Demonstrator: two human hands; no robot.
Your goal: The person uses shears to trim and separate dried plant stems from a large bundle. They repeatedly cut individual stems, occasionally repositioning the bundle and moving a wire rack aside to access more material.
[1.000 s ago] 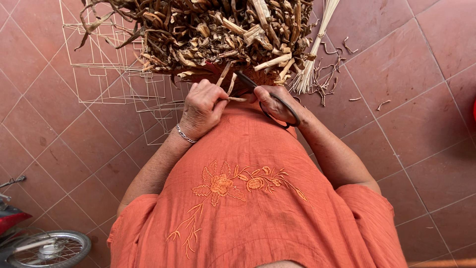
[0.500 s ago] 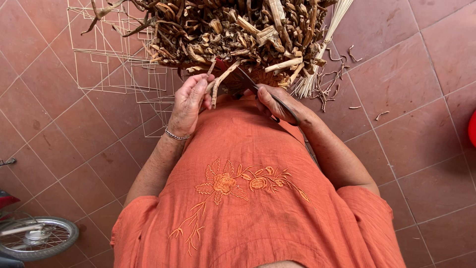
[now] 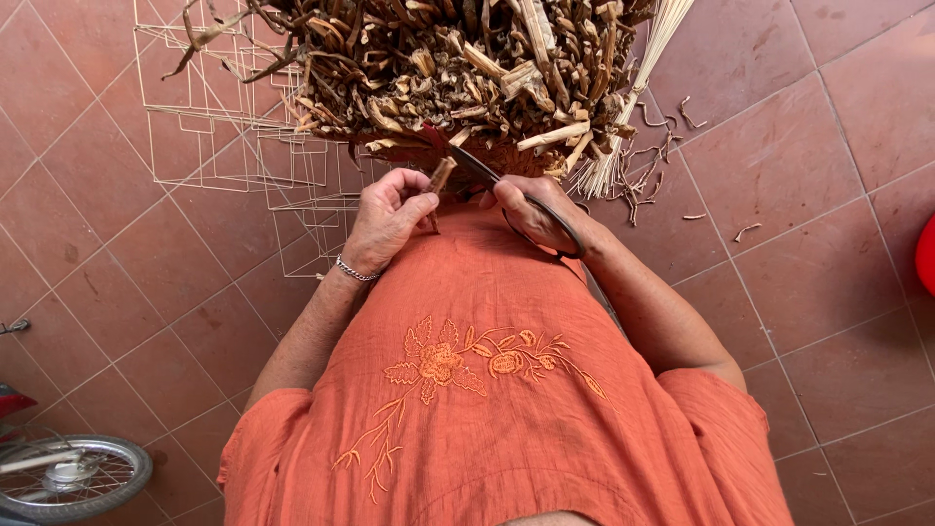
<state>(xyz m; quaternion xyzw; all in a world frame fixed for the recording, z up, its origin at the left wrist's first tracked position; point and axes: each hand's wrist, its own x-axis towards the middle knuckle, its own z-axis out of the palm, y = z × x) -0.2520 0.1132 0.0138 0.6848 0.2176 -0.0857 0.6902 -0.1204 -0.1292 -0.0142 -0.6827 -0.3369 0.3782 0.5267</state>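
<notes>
A floor of large reddish tiles [image 3: 799, 205] fills the view, and on it, straight ahead of the person, lies a big heap of dried brown stalks and root pieces [image 3: 458, 68], tangled and piled high. Left of the heap a white wire rack [image 3: 224, 146] lies flat on the tiles, partly under the pile's edge; a bundle of pale straw-coloured fibres [image 3: 633, 107] leans in on the right side, with loose scraps [image 3: 662, 190] scattered on the floor beside it. A small spoked wheel [image 3: 68, 477] shows at the lower left corner. The person wears an orange embroidered garment [image 3: 487, 409] that covers the lap. Just above it, at the heap's near edge, the left hand [image 3: 390, 219] has its grip closed on a short brown stalk piece [image 3: 440, 177], held nearly upright between thumb and fingers; a thin silver bracelet [image 3: 353, 271] sits at that wrist. The right hand [image 3: 536, 212] is clamped on the looped handle of dark scissors [image 3: 487, 173], whose blades point up and left and meet the stalk piece close to the left fingertips. As I judge it, the chief risk is a nicked finger, since the blades work so near the thumb; a brittle stalk could also snap or twist out of the pinch, and cut bits could drop into the garment's folds rather than the floor.
</notes>
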